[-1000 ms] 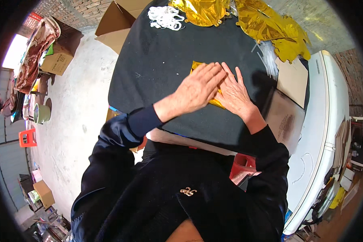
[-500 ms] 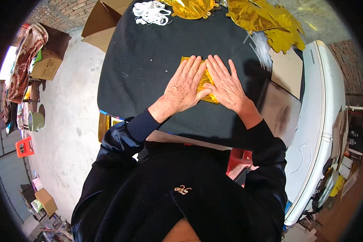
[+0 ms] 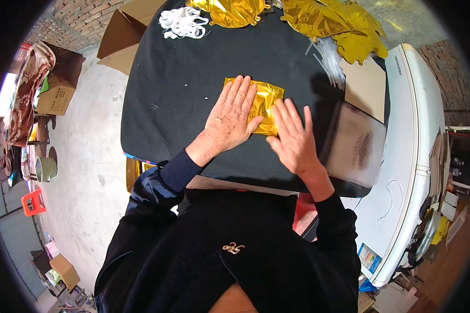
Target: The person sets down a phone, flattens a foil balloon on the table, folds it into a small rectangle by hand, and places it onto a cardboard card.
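Note:
A folded, shiny gold foil balloon [image 3: 267, 102] lies as a flat rectangle on the black-covered table [image 3: 167, 104]. My left hand [image 3: 228, 116] rests flat on its left part, fingers stretched forward and covering that side. At the foil's right edge is my right hand [image 3: 296, 133], tilted on its side with the fingers extended and the thumb apart. Its fingertips are at the edge; whether they touch the foil I cannot tell. Neither hand grips anything.
White ribbon [image 3: 184, 23] lies at the far left of the table, near gold foil balloons [image 3: 334, 23]. Clear straws [image 3: 330, 62], cardboard [image 3: 365, 86] and a clear plastic packet [image 3: 357, 143] lie along the right side, beside a white freezer [image 3: 402, 172].
My right hand has drawn back toward me and off the foil's middle, uncovering more of it. My left hand stays flat on the left part.

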The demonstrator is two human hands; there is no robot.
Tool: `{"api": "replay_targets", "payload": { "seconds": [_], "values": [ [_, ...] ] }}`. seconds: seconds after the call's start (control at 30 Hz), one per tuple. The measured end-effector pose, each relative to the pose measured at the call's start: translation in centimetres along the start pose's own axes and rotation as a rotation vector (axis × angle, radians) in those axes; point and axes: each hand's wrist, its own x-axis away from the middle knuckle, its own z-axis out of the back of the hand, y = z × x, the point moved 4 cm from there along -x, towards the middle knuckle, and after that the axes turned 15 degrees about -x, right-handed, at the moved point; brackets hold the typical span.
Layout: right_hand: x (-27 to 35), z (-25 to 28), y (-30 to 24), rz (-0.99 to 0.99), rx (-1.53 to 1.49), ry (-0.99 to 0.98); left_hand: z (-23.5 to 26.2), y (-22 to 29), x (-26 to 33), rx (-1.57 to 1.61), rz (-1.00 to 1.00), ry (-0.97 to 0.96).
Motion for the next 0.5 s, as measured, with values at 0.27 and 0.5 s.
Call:
{"api": "replay_targets", "payload": {
  "seconds": [0.27, 0.5],
  "values": [
    [0.0, 0.6, 0.6, -0.087, 0.107, 0.057, 0.1, -0.1, -0.1, -0.007, -0.002, -0.023],
    [-3.6, -2.4, -0.3, -0.063, 0.014, 0.008, 0.0, -0.1, -0.1, 0.022, 0.003, -0.011]
  ]
}}
